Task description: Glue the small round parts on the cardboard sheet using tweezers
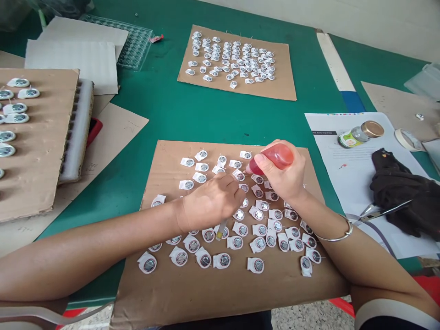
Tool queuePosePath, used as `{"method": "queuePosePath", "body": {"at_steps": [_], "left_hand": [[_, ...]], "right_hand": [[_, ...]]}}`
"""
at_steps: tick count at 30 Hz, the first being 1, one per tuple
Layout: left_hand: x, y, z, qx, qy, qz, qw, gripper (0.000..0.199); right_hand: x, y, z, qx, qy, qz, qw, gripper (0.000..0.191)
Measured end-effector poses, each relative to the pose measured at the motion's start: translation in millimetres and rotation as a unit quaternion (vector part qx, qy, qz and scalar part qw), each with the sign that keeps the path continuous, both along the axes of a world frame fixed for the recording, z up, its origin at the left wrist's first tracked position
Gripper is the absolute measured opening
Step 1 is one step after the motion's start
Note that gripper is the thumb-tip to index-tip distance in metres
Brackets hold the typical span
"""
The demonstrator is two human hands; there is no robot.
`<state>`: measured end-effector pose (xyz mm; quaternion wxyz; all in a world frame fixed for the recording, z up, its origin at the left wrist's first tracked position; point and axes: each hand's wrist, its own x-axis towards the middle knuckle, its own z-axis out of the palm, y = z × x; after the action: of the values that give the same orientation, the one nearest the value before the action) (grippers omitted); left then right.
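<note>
My right hand (287, 176) is wrapped round a squeeze bottle of red liquid (277, 156). The bottle is tipped, its nozzle pointing down and left, close above the small parts. Just left of it, my left hand (216, 199) is closed, fingers bent downward. A thin pale stick with a yellow end (220, 230) sticks out below this hand; its other end is hidden. Beneath both hands lies a cardboard sheet (192, 300). Many small white tabbed pieces with round silvery centres, such as one white piece (256, 265), are spread over it, some covered by my hands.
A second cardboard sheet (237, 91) with similar pieces lies at the back. Another loaded cardboard (37, 151) rests raised on foam at left. On the right are paper (330, 160), a glass jar (360, 134), a tape roll (409, 140), black cloth (402, 192) and scissors (385, 211).
</note>
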<state>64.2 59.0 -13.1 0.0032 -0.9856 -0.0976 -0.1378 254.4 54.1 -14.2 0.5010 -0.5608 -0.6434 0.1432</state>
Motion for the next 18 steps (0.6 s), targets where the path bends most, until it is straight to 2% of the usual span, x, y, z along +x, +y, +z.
{"method": "queuePosePath", "body": {"at_steps": [5,10,18], "left_hand": [[-2.9,8.7,1.4,-0.106,-0.058,0.013,0.993,0.020],[-5.0,14.9,5.4,-0.214,-0.046,0.033,0.975,0.017],[-5.4,17.0,7.1,-0.256,-0.038,0.036,0.965,0.016]], "right_hand": [[0.9,-1.9,1.8,0.019,-0.026,0.005,0.999,0.022],[2.9,-3.8,1.6,0.028,-0.046,0.014,0.998,0.022],[3.8,-7.4,2.4,0.044,-0.070,0.015,0.996,0.023]]}}
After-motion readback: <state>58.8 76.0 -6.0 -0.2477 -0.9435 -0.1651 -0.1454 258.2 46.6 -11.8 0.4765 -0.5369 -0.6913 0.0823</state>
